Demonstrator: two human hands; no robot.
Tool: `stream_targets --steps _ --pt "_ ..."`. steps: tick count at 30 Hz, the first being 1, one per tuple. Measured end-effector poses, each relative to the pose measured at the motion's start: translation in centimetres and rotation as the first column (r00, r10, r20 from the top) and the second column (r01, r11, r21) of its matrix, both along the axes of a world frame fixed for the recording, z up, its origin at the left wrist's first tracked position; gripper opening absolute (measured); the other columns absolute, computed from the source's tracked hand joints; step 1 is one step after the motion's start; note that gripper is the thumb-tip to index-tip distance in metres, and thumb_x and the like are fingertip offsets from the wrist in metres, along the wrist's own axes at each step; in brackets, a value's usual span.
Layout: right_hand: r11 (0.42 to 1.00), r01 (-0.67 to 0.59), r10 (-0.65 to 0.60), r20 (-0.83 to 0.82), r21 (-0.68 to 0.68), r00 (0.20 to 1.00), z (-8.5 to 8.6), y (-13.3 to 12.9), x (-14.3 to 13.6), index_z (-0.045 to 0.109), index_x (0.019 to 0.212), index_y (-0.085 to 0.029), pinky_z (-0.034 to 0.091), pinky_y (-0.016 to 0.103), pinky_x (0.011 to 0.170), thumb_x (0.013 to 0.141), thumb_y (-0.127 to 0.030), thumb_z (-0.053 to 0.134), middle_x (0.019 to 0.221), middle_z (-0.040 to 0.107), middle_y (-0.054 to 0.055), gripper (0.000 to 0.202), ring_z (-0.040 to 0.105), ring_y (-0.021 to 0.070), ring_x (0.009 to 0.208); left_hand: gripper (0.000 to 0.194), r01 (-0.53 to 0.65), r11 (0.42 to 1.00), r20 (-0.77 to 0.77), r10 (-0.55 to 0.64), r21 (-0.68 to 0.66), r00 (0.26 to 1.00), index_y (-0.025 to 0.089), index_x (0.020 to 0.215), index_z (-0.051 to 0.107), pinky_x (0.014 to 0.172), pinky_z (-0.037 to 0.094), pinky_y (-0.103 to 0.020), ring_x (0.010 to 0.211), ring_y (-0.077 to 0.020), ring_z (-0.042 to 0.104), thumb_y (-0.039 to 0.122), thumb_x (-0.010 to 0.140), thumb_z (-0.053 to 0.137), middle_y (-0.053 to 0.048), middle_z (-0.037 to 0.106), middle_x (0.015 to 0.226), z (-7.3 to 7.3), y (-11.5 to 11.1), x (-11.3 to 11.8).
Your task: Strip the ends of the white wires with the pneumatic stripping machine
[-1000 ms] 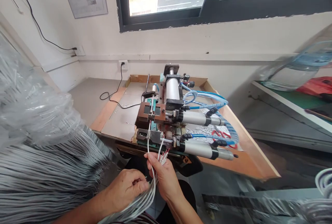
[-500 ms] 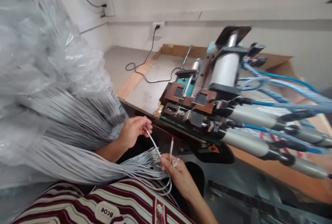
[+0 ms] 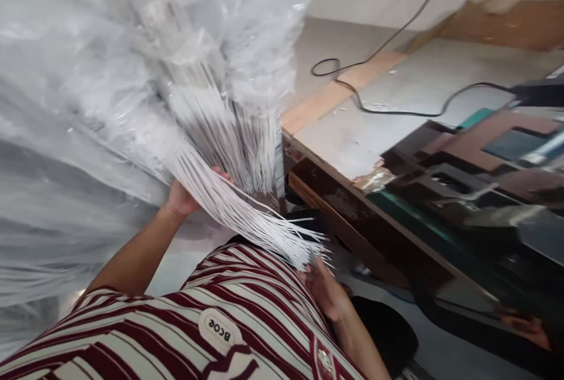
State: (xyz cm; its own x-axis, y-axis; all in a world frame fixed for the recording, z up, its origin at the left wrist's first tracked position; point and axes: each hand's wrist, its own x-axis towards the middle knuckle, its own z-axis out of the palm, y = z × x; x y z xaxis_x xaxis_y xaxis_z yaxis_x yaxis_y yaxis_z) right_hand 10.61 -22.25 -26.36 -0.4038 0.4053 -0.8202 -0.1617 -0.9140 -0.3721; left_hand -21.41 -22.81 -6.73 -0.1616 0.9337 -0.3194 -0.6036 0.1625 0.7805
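Observation:
A thick bundle of thin white cables (image 3: 238,207) hangs across my lap, its cut ends fanned out. My left hand (image 3: 183,197) is wrapped round the bundle from below, the fingertips showing past its far side. At the loose ends, my right hand (image 3: 325,287) has its thumb and fingers closed against the cable tips; part of the grip is blurred. One cable near the top of the fan has a dark red tip.
Clear plastic wrapping (image 3: 110,63) covers more hanging cables (image 3: 253,151) on the left. To the right, a machine (image 3: 467,192) stands on a table (image 3: 326,151), with a black cord (image 3: 396,113) lying behind it. A dark rounded seat (image 3: 383,333) is below.
My view has swung left. The left hand has left the single cable and moved under the bundle. My right hand has moved from the separate cable to the bundle's ends.

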Motion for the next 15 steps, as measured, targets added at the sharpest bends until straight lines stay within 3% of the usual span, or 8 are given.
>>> stream_targets --steps 3,6,8,10,11,13,14,15 --pt "0.987 -0.001 -0.015 0.098 0.159 0.995 -0.3 3.9 -1.8 0.048 0.059 -0.022 0.047 0.031 0.053 0.067 -0.053 0.055 0.051 0.055 0.0 0.033 0.057 0.0172 0.05 0.044 -0.043 0.992 -0.048 0.049 0.118 0.998 0.01 0.097 0.064 0.092 0.038 -0.05 0.101 -0.032 0.057 0.041 0.075 0.04 -0.012 0.069 0.097 1.1 -0.5 0.6" --pt "0.953 -0.019 -0.026 0.143 0.303 0.989 0.8 7.9 -2.7 0.051 0.074 -0.024 0.048 0.032 0.063 0.069 -0.051 0.052 0.063 0.059 0.0 0.028 0.06 0.0182 0.065 0.045 -0.033 0.984 -0.075 0.047 0.174 0.996 0.009 0.096 0.064 0.092 0.038 -0.046 0.097 -0.0297 0.059 0.038 0.077 0.036 -0.012 0.069 0.093 1.1 1.2 1.4" --pt "0.922 -0.061 -0.014 0.192 0.381 0.981 2.8 9.8 -3.4 0.053 0.087 -0.023 0.046 0.036 0.072 0.063 -0.047 0.061 0.078 0.061 0.004 0.035 0.06 0.023 0.081 0.044 -0.066 0.978 -0.083 0.084 0.199 0.993 0.01 0.093 0.065 0.091 0.041 -0.042 0.095 -0.0273 0.06 0.036 0.078 0.033 -0.011 0.07 0.09 1.0 2.7 2.1" --pt "0.811 -0.204 0.026 0.315 0.548 0.949 6.1 10.5 -4.8 0.052 0.102 -0.021 0.041 0.042 0.083 0.056 -0.043 0.07 0.1 0.06 0.01 0.054 0.054 0.0299 0.099 0.043 -0.134 0.966 -0.079 0.154 0.22 0.985 0.01 0.09 0.065 0.09 0.041 -0.037 0.094 -0.0243 0.06 0.033 0.079 0.031 -0.011 0.07 0.088 1.0 3.9 2.9" --pt "0.64 -0.367 0.047 0.443 0.675 0.895 8.0 10.3 -5.8 0.049 0.111 -0.02 0.037 0.045 0.088 0.056 -0.044 0.07 0.113 0.054 0.013 0.064 0.047 0.0327 0.109 0.042 -0.168 0.959 -0.074 0.189 0.228 0.979 0.011 0.089 0.066 0.091 0.04 -0.035 0.095 -0.023 0.06 0.033 0.08 0.031 -0.011 0.07 0.087 1.1 4.3 3.3" --pt "0.157 -0.634 -0.057 0.647 0.758 0.76 11.9 9.4 -8.6 0.039 0.124 -0.015 0.024 0.053 0.095 0.055 -0.046 0.07 0.134 0.035 0.021 0.082 0.026 0.0388 0.124 0.041 -0.217 0.948 -0.066 0.238 0.232 0.969 0.011 0.087 0.066 0.092 0.039 -0.033 0.095 -0.0213 0.059 0.033 0.08 0.032 -0.01 0.07 0.087 1.3 4.6 4.1" --pt "-0.021 -0.695 -0.16 0.684 0.718 0.712 13.7 8.6 -10.2 0.035 0.127 -0.013 0.019 0.058 0.095 0.055 -0.049 0.07 0.138 0.026 0.023 0.088 0.016 0.0415 0.127 0.04 -0.229 0.947 -0.07 0.251 0.227 0.966 0.011 0.088 0.065 0.092 0.038 -0.033 0.096 -0.0211 0.059 0.033 0.08 0.033 -0.01 0.069 0.088 1.4 4.6 4.4" --pt "-0.162 -0.718 -0.236 0.68 0.677 0.694 15.2 7.8 -11.9 0.03 0.13 -0.013 0.017 0.061 0.094 0.057 -0.05 0.068 0.141 0.019 0.025 0.09 0.01 0.0424 0.128 0.038 -0.238 0.947 -0.087 0.261 0.217 0.961 0.012 0.089 0.065 0.092 0.038 -0.033 0.098 -0.0211 0.058 0.034 0.08 0.035 -0.009 0.069 0.089 1.5 4.3 4.6"
